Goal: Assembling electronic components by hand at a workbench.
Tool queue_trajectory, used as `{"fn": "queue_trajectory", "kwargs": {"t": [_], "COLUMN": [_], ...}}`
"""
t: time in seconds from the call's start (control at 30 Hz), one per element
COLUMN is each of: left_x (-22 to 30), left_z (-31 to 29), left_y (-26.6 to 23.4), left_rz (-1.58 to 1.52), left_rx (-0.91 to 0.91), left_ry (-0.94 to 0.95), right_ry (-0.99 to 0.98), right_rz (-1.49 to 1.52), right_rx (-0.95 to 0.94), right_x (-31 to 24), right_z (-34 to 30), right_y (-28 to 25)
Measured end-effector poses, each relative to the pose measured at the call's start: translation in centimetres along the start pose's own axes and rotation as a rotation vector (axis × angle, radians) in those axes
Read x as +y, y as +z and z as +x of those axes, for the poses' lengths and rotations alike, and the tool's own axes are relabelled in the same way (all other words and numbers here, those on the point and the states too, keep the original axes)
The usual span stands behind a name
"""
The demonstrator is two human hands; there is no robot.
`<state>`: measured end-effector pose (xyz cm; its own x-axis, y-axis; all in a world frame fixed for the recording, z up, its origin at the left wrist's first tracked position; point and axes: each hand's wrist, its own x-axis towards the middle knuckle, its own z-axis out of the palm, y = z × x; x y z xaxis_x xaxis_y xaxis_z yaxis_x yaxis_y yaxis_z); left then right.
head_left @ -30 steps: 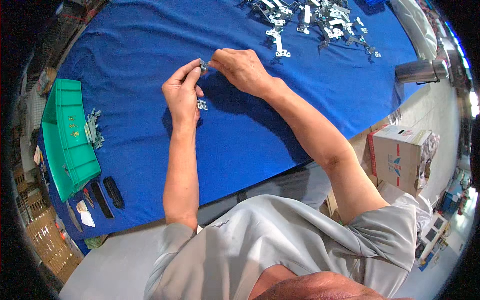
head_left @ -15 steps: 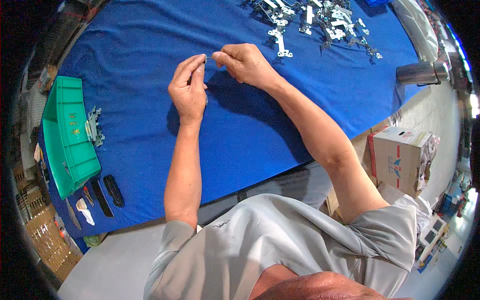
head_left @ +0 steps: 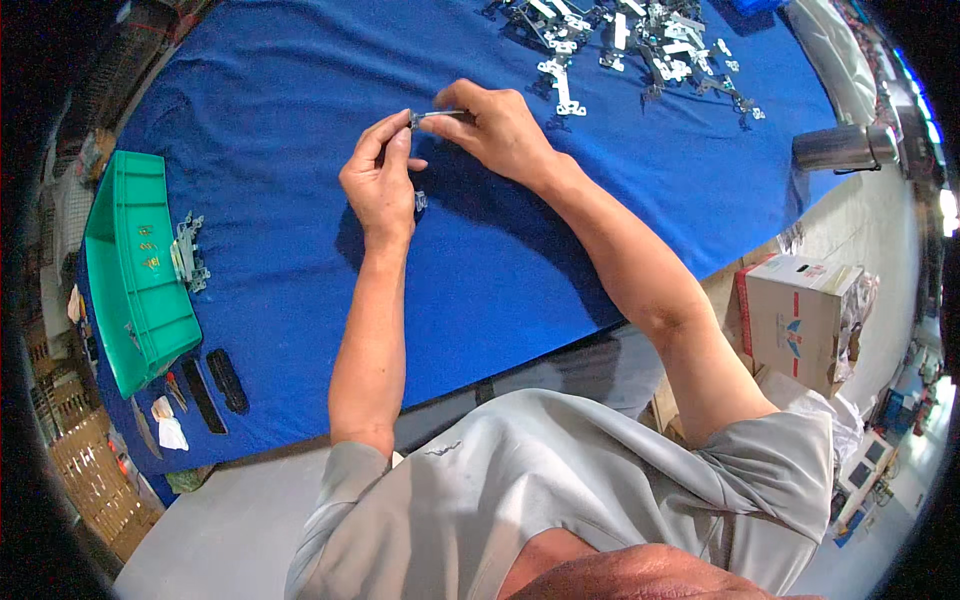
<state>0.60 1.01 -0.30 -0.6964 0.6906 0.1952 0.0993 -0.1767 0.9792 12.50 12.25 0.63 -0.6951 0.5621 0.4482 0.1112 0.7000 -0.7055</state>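
One left hand (head_left: 378, 190) and one right hand (head_left: 500, 135), two in all, are working over one tabletop (head_left: 280, 330). Metal (head_left: 420, 200) is showing at two spots by the left hand, whether one part or two being unclear; the right hand is holding one rod (head_left: 440, 113). One green bin (head_left: 140, 190) is standing at the left edge, holding three clusters of brass bits (head_left: 147, 247), too small for counting. Several brackets (head_left: 188, 250) are lying beside it, overlapping too much for counting; one pile (head_left: 676, 46) at the far edge is holding many more. Two black strips (head_left: 204, 397) and one white scrap (head_left: 170, 427) are lying by the near left corner. One flask (head_left: 832, 147) is resting at the right edge.
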Motion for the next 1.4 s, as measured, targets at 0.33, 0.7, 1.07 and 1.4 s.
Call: {"fn": "queue_trajectory", "kwargs": {"t": [0.33, 0.7, 1.07, 1.4], "left_x": [0.8, 0.6, 0.0, 0.1], "left_z": [-0.1, 0.2, -0.2, -0.3], "left_y": [-0.2, -0.1, 0.5, 0.5], "left_rz": [-0.057, -0.076, -0.05, -0.067], "left_rx": [-0.047, -0.047, -0.016, 0.0], "left_ry": [-0.188, -0.177, -0.106, -0.109], "right_ry": [-0.083, -0.148, 0.055, 0.083], "right_rz": [-0.231, -0.184, -0.082, -0.167], "right_rx": [0.003, 0.031, -0.048, -0.06], "right_x": [0.7, 0.9, 0.9, 0.6], "right_z": [-0.1, -0.1, -0.2, 0.0], "right_y": [0.6, 0.9, 0.6, 0.4]}}
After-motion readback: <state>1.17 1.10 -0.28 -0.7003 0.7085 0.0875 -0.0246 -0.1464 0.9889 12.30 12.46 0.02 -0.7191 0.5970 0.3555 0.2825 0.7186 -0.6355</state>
